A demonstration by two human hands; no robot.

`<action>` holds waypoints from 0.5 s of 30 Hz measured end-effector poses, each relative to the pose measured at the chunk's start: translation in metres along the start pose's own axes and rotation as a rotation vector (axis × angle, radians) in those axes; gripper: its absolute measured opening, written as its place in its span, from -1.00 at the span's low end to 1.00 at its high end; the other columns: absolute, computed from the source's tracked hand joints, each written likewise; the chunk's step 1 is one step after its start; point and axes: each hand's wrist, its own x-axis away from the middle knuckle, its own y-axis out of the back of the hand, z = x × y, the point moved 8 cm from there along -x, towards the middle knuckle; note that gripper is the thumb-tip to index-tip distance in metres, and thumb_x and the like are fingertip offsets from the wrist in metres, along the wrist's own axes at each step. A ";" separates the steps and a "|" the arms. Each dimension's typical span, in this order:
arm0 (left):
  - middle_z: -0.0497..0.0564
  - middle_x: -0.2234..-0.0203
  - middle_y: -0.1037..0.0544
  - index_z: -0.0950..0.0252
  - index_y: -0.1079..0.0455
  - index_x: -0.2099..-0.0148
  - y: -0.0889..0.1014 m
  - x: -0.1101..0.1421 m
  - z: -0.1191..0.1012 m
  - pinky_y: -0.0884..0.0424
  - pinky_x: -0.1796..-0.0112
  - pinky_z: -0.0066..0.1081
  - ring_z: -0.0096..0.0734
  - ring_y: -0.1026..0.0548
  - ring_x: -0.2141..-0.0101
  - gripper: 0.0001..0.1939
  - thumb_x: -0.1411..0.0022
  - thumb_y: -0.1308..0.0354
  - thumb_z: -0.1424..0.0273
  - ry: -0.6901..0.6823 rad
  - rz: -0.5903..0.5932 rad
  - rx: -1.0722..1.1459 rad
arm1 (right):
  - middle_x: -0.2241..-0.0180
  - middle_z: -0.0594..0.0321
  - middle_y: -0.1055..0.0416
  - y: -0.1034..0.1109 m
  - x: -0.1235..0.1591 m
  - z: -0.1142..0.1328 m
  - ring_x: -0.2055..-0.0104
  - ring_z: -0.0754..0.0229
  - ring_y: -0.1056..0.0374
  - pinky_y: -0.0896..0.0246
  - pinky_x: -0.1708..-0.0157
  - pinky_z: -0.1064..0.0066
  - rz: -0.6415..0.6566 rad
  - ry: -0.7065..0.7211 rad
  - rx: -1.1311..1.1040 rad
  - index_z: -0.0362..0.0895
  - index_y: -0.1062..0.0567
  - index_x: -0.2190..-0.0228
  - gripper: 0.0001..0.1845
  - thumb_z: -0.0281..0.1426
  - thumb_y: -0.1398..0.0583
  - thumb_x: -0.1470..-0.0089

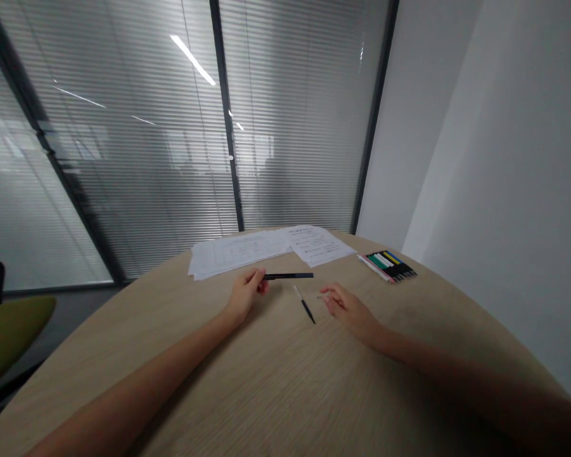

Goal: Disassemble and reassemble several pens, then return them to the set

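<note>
My left hand (247,293) is closed around the end of a slim black pen barrel (290,276), held level just above the table and pointing right. A thin pen piece (305,306), pale at its far end and black at its near end, lies on the wood between my hands. My right hand (346,308) is to the right of that piece, thumb and fingers drawn together. A tiny pale bit shows at its fingertips, too small to name.
Printed paper sheets (242,252) lie at the far side of the round wooden table (285,381). Several pens in a row (387,265) rest at the right near the table's edge. A green chair (14,330) stands at the left, and blinds (295,127) hang behind.
</note>
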 end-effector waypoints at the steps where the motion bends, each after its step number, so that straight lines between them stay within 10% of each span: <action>1: -0.10 0.76 -0.30 0.29 -0.23 0.66 -0.007 0.005 -0.004 -0.21 0.54 -0.47 -0.48 -0.27 0.66 -0.62 0.00 0.04 0.12 -0.004 0.028 -0.010 | 0.61 0.37 -0.21 0.001 0.004 -0.005 0.58 0.32 -0.15 -0.02 0.56 0.50 -0.004 -0.007 -0.080 -0.15 -0.28 0.27 -0.72 -0.28 0.11 -0.11; 15: -0.13 0.70 -0.32 0.30 -0.27 0.52 -0.037 0.034 -0.024 -0.18 0.58 -0.50 -0.53 -0.23 0.66 -0.74 0.00 -0.02 0.20 0.056 0.146 0.010 | 0.73 0.46 -0.09 -0.001 0.013 -0.027 0.75 0.43 0.04 0.18 0.76 0.59 0.011 -0.269 -0.527 -0.13 -0.17 0.56 -0.72 -0.20 0.07 -0.01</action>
